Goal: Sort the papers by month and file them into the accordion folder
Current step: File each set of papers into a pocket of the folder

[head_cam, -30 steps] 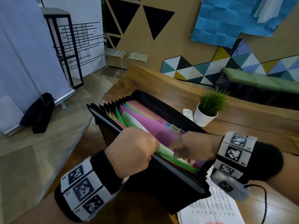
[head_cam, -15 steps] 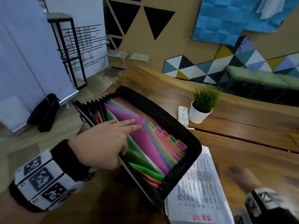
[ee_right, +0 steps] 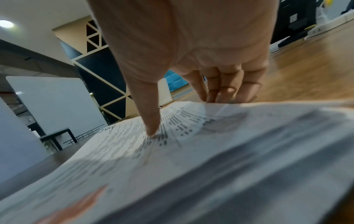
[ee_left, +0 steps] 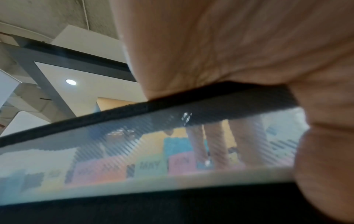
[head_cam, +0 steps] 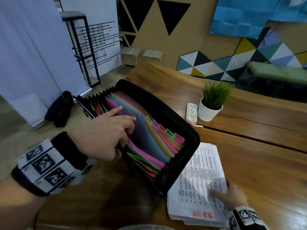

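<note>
So the key thing here: the papers sit right under our right hand, and the folder is just left of them, its near corner touching the stack. Our left hand is already in the folder, thumb hooked over the front wall, fingers out straight and spreading the dividers near the blue one. The folder's long axis runs diagonally away from us, up-left. The right hand is pinching the stack's right edge, thumb on top, fingers curled under; the top sheet reads "July". We reckon the coming move is a short carry left into the gap the left hand holds open.
</note>
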### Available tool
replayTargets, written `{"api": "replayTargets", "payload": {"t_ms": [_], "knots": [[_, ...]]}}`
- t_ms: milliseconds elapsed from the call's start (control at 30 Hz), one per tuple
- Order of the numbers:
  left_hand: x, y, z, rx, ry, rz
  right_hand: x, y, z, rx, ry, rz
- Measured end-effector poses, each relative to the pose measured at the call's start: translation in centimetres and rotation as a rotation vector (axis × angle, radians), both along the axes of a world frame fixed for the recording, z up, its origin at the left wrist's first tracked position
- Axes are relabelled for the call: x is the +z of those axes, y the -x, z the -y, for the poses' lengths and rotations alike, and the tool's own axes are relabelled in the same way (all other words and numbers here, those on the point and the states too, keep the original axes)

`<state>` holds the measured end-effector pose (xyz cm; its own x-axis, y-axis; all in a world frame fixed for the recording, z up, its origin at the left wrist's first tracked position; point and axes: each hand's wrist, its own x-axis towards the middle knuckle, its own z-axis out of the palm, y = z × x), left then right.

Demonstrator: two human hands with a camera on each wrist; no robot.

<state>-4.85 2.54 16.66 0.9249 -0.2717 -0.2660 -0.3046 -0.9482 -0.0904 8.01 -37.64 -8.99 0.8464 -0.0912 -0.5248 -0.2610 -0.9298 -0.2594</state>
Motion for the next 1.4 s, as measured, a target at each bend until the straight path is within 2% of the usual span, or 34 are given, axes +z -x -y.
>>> {"api": "replayTargets", "payload": {"t_ms": [100,167,333,567,667,800,933,1267,1400], "knots": [[-0.2,-0.2,0.1,0.017,0.013,0.067,3.5,0.8,-2.1,-0.092,-0.033,-0.030],[-0.3,-0.5,0.1,0.070,0.043,0.105,3.7,0.3,-1.9,-0.126,-0.057,-0.006],[0.3,-1.6,-0.1,0.107,0.046,0.062,4.8,-0.5,0.3,-0.142,-0.100,0.094],[0.1,-3.0,-1.0,0.165,0.048,0.087,5.4,-1.7,3.3,-0.207,-0.027,0.209],[0.0,-3.4,-0.9,0.190,0.045,0.103,6.0,-1.3,3.1,-0.169,-0.050,0.228],[0.0,-3.8,-0.4,0.206,0.043,0.133,6.1,-0.3,1.6,-0.050,-0.116,0.160],[-0.1,-4.1,-0.3,0.227,0.039,0.147,4.4,1.0,-0.4,0.130,0.060,0.069],[0.0,-4.1,-0.3,0.225,0.026,0.120,3.8,1.3,-1.7,0.157,0.160,0.050],[-0.2,-4.0,-0.4,0.221,0.021,0.131,4.8,0.6,-1.2,0.098,0.159,-0.002]]}}
